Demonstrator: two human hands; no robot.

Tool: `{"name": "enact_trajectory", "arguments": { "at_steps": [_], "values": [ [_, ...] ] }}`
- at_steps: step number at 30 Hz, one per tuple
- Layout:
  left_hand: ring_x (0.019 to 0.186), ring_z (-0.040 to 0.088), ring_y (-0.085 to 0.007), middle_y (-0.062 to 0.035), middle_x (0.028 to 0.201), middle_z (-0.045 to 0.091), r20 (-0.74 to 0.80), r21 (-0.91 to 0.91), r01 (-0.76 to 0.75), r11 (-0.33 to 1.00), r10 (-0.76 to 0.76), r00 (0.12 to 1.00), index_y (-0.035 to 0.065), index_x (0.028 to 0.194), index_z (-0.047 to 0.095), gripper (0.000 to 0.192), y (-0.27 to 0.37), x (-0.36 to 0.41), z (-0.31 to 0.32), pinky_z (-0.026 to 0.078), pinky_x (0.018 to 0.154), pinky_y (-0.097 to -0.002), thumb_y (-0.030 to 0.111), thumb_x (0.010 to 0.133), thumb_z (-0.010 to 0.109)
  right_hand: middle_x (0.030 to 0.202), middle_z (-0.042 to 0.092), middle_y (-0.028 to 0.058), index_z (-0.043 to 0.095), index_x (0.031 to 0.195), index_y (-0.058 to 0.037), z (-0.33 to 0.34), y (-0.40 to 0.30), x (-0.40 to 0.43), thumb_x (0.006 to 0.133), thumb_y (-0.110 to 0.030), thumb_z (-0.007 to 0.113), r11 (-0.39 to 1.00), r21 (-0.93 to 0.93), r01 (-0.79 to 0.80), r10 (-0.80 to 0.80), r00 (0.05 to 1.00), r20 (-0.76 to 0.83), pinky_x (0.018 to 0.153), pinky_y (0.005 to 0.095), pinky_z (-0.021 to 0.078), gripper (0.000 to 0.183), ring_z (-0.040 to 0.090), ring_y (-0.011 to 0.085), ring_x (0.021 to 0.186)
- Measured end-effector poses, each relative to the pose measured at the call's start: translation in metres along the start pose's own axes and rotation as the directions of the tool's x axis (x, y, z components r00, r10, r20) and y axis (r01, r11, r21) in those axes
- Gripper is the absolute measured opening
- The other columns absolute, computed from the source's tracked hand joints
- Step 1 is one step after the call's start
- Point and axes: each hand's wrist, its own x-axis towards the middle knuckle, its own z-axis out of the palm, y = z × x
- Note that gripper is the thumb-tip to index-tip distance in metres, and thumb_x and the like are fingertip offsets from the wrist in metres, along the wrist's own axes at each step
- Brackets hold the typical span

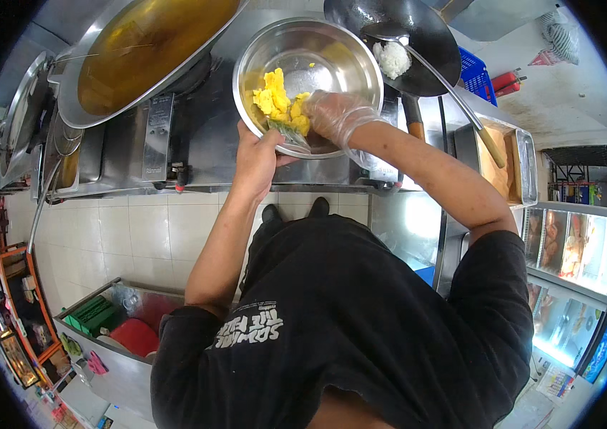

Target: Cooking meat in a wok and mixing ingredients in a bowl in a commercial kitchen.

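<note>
My bare left hand (258,161) grips the near left rim of a stainless steel mixing bowl (359,59), thumb over the edge. Inside the bowl lie yellow food pieces (272,96), perhaps scrambled egg, bunched on the left side. A clear plastic packet with something green in it (288,134) lies close by my left thumb. Reaching in from the right, my right hand (333,115) wears a loose clear plastic glove. Its fingers curl against the yellow pieces; whether they pinch any is hidden.
A large pan of brown oil (142,59) stands at upper left, near a Rinnai burner (156,142). At upper right a black wok (426,32) holds white rice (392,59) and a long-handled ladle (442,80). A lidded-style container (499,161) sits on the counter's right end.
</note>
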Motion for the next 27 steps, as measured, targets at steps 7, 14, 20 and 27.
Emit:
{"name": "enact_trajectory", "arguments": {
  "at_steps": [7, 14, 20, 27],
  "values": [
    [0.096, 0.06, -0.0256, -0.0163, 0.118, 0.049, -0.041, 0.058, -0.028, 0.998, 0.031, 0.999, 0.0035, 0.131, 0.025, 0.057, 0.011, -0.005, 0.007, 0.057, 0.07, -0.0362, 0.003, 0.079, 0.047, 0.092, 0.065, 0.0141, 0.064, 0.093, -0.0069, -0.042, 0.029, 0.008, 0.084, -0.019, 0.05, 0.989, -0.135, 0.053, -0.04, 0.994, 0.098, 0.077, 0.0379, 0.0503, 0.021, 0.063, 0.0297, 0.088],
    [0.096, 0.06, -0.026, -0.0178, 0.117, 0.047, -0.033, 0.018, -0.042, 0.999, 0.043, 0.999, 0.001, 0.127, 0.026, 0.053, 0.007, -0.002, 0.005, 0.057, 0.071, -0.0366, 0.003, 0.079, 0.048, 0.094, 0.065, 0.0139, 0.067, 0.092, -0.0085, -0.025, 0.013, 0.005, 0.08, -0.014, 0.052, 0.982, -0.187, 0.007, 0.021, 0.989, 0.146, 0.079, 0.0374, 0.0497, 0.019, 0.063, 0.0293, 0.091],
    [0.096, 0.06, -0.0275, -0.0197, 0.116, 0.046, -0.027, 0.02, -0.014, 1.0, 0.015, 1.0, 0.0002, 0.125, 0.024, 0.049, 0.001, 0.006, 0.003, 0.057, 0.073, -0.0386, 0.003, 0.081, 0.046, 0.094, 0.065, 0.0167, 0.067, 0.095, -0.0041, -0.072, 0.036, 0.018, 0.079, -0.014, 0.058, 0.946, -0.323, 0.029, 0.005, 0.994, 0.105, 0.076, 0.0373, 0.0517, 0.02, 0.064, 0.0306, 0.089],
    [0.1, 0.059, -0.0307, -0.0229, 0.118, 0.041, 0.007, 0.062, -0.028, 0.998, 0.027, 1.0, -0.0028, 0.125, 0.016, 0.051, 0.0, 0.017, 0.004, 0.057, 0.076, -0.0408, 0.002, 0.082, 0.044, 0.09, 0.064, 0.0184, 0.064, 0.091, -0.0041, -0.132, 0.123, 0.019, 0.073, -0.016, 0.057, 0.957, -0.209, -0.2, 0.218, 0.974, 0.067, 0.077, 0.039, 0.0468, 0.022, 0.061, 0.0324, 0.085]
  ]
}}
